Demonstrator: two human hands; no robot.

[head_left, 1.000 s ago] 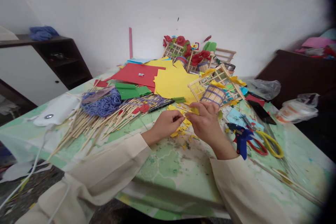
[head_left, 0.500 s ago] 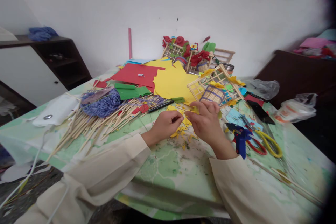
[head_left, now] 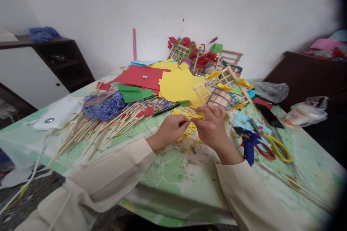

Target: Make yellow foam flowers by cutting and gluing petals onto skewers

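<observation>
My left hand [head_left: 173, 130] is closed, thumb and forefinger pinched together; whatever is between them is too small to make out. Almost touching it, my right hand [head_left: 213, 126] has its fingers bent, and a small yellow paper piece [head_left: 200, 116] shows between thumb and forefinger. Both hands hover over yellow paper scraps [head_left: 188, 138] strewn on the tablecloth. Just behind the right hand leans a stick lattice frame [head_left: 199, 88] bearing yellow paper flowers and a small stick basket [head_left: 219, 98] bound with purple yarn.
Yellow sheets [head_left: 176, 86] and a red sheet [head_left: 138, 77] lie further back. On the left are thin wooden sticks [head_left: 94, 139], purple yarn [head_left: 104, 106] and a white corded device [head_left: 58, 113]. A blue glue gun [head_left: 249, 142] and yellow-handled scissors [head_left: 282, 149] lie right.
My right hand has shifted very slightly, its fingers moving a little, and more of the yellow paper shows at its fingertips. The left hand stays almost in place.
</observation>
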